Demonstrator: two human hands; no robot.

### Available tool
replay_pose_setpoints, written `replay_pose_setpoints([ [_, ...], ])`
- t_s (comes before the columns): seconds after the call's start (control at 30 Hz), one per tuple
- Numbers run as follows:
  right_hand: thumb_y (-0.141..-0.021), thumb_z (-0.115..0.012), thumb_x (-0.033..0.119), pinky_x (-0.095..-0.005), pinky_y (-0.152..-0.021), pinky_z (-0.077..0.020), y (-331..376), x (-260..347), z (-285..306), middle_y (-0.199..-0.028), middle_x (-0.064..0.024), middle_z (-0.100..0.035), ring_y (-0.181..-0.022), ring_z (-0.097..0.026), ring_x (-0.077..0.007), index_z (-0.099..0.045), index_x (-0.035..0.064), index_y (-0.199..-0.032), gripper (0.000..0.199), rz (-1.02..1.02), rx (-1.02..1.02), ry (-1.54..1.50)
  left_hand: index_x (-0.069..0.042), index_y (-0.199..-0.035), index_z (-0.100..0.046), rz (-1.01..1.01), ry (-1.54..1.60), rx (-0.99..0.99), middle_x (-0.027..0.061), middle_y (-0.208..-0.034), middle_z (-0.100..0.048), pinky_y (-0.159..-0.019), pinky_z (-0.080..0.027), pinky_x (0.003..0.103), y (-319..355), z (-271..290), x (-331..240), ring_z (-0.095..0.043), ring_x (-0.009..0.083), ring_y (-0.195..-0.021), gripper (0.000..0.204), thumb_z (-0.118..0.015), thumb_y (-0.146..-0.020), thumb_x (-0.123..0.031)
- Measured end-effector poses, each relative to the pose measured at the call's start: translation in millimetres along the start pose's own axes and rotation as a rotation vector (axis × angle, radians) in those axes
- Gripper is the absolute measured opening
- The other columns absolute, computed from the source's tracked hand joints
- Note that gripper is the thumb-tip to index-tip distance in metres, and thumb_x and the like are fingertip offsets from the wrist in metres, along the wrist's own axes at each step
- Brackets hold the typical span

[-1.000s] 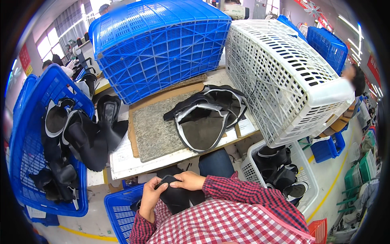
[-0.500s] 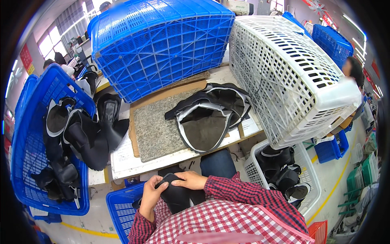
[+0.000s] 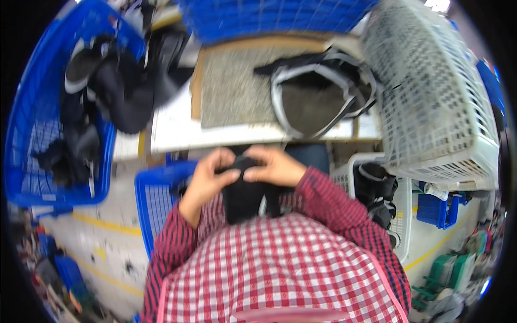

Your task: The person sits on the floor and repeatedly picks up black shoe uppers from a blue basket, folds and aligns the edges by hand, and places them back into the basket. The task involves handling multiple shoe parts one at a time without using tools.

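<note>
A soft black boot upper (image 3: 242, 200) hangs in front of my checked apron, below the table's front edge. My left hand (image 3: 209, 176) pinches its top edge between thumb and fingers. From the other side, my right hand (image 3: 276, 168) grips the same edge, its thumb close to the left one. The fingertips behind the piece are hidden, and the picture is blurred by motion. On the table ahead lie black uppers (image 3: 315, 102) with pale edges and a dark grey-brown lining, spread into open loops.
A grey speckled slab (image 3: 231, 91) lies on the white table (image 3: 177, 129). Left stands a blue crate (image 3: 27, 124) of black uppers. A white crate (image 3: 431, 97) and a blue one (image 3: 280, 19) tower behind. Lower crates, blue (image 3: 153, 199) and white (image 3: 405, 215), flank my lap.
My view has tipped downward, so the table and crates sit higher in the picture. Both hands still hold the boot upper, with the thumbs now nearly level at its top edge.
</note>
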State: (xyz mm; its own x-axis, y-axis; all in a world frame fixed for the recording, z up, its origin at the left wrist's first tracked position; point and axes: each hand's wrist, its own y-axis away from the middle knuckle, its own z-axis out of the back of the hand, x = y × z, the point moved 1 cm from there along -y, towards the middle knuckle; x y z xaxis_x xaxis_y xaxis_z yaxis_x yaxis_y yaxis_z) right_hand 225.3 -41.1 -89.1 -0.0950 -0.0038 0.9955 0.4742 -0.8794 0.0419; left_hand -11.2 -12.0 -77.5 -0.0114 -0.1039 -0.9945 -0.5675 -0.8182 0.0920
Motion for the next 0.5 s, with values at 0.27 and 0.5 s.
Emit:
replay_pose_setpoints([
  [0.27,-0.095,-0.077,0.009,-0.0246,-0.088,-0.0512,-16.4,19.1,3.4,-0.102,0.0000,-0.070,-0.096,-0.063,-0.0067,-0.070,0.0019,-0.117,0.024,-0.200,0.083,-0.250,-0.004,-0.116,-0.059,0.017,-0.125,-0.015,0.0016,-0.107,-0.063,-0.095,-0.048,0.029,1.9,-5.0,-13.2,-0.061,0.0119,-0.100,0.045,-0.087,-0.080,-0.002],
  [0.5,-0.094,-0.079,0.015,-0.0228,-0.085,-0.0499,-15.3,8.9,-4.1,-0.100,0.0012,-0.070,-0.093,-0.063,-0.0059,-0.072,0.0045,-0.113,0.023,-0.241,0.020,-0.409,-0.004,-0.115,-0.060,-0.004,-0.127,-0.002,0.0018,-0.107,-0.064,-0.094,-0.049,0.029,1.6,-4.3,-12.0,-0.061,0.0114,-0.100,0.044,-0.087,-0.081,-0.004],
])
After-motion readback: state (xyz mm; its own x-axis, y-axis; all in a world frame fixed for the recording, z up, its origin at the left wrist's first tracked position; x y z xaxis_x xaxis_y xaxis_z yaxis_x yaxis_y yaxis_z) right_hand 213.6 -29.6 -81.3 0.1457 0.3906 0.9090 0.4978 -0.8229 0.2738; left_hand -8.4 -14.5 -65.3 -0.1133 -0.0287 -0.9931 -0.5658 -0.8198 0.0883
